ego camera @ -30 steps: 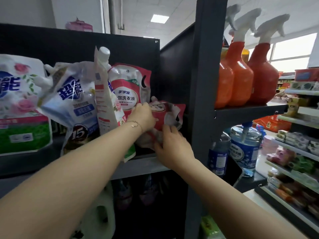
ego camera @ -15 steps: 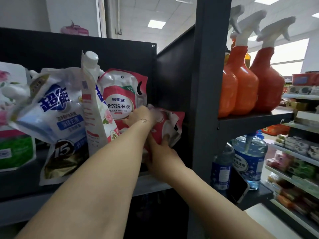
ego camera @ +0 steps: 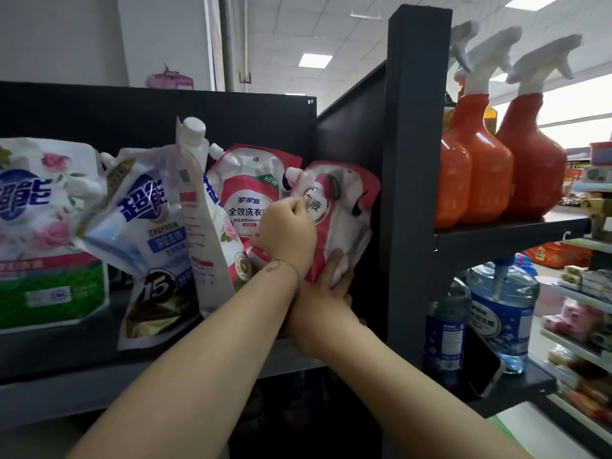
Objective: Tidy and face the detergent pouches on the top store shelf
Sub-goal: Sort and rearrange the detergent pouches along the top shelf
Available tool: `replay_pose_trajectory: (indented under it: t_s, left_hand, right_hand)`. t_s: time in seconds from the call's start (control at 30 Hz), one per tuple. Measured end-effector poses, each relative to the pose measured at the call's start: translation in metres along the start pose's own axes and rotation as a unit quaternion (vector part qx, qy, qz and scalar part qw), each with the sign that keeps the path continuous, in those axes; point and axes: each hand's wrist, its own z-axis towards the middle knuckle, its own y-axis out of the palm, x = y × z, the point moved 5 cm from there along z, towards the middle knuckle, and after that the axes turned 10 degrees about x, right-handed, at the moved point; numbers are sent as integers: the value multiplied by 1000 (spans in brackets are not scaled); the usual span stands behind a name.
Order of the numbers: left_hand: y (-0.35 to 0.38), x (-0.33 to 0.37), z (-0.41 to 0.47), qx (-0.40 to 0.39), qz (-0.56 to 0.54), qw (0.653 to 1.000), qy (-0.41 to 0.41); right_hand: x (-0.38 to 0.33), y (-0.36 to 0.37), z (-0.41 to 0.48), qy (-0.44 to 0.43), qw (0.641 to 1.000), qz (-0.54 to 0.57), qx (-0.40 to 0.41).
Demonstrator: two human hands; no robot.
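Several detergent pouches stand on the top shelf (ego camera: 99, 376). At the right end a pink-and-white pouch (ego camera: 344, 207) is upright, its spout pointing up and left. My left hand (ego camera: 286, 231) grips its left edge, fingers curled. My right hand (ego camera: 334, 276) holds its bottom from below, partly hidden behind my left wrist. A second pink pouch (ego camera: 248, 190) stands just behind to the left. Further left a white pouch (ego camera: 205, 207) stands edge-on, a blue-and-white pouch (ego camera: 145, 233) leans, and a large floral pouch (ego camera: 43, 233) stands.
A black upright post (ego camera: 414, 193) bounds the shelf on the right, close to the held pouch. Beyond it stand orange spray bottles (ego camera: 480, 173) and, below, blue bottles (ego camera: 503, 313) with a phone (ego camera: 486, 379) leaning beside them. More stocked shelves run along the far right.
The right-end pink pouch has been raised from slumped and crumpled to upright, face forward. My left hand moved up along its left edge; my right hand stays under it.
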Motion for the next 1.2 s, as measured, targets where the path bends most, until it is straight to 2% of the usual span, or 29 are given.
replay_pose_trajectory:
  t_s: [0.1, 0.23, 0.3, 0.4, 0.53, 0.63, 0.8, 0.9, 1.03, 1.2]
  left_hand:
    - [-6, -3, 1, 49, -69, 996, -13]
    - [-1, -9, -7, 49, -86, 995, -6]
    - [-1, -19, -1, 36, -62, 996, -45]
    - [-3, -34, 7, 37, -43, 987, -151]
    - [1, -34, 4, 42, -45, 982, -177]
    - [3, -35, 2, 44, -51, 985, -159]
    - [-1, -28, -11, 41, -12, 992, -118]
    - [-1, -26, -13, 6, 2, 993, -119]
    - [-12, -9, -29, 28, -17, 999, 8]
    - [-15, -3, -39, -96, -16, 994, 43]
  right_hand:
    - [4, 1, 13, -28, 999, -17, 10]
    - [19, 9, 38, -69, 996, -55, -31]
    - [23, 10, 50, -86, 993, -59, -58]
    - [16, 6, 61, -124, 989, -48, -66]
    - [6, 7, 68, -137, 988, -45, -63]
    - [-1, 2, 68, -176, 984, -10, -38]
    - [19, 0, 72, -178, 980, 83, 13]
    - [26, 8, 70, -147, 984, 95, -10]
    - [20, -10, 59, -140, 982, 112, 56]
    - [15, -34, 39, -136, 973, 147, 116]
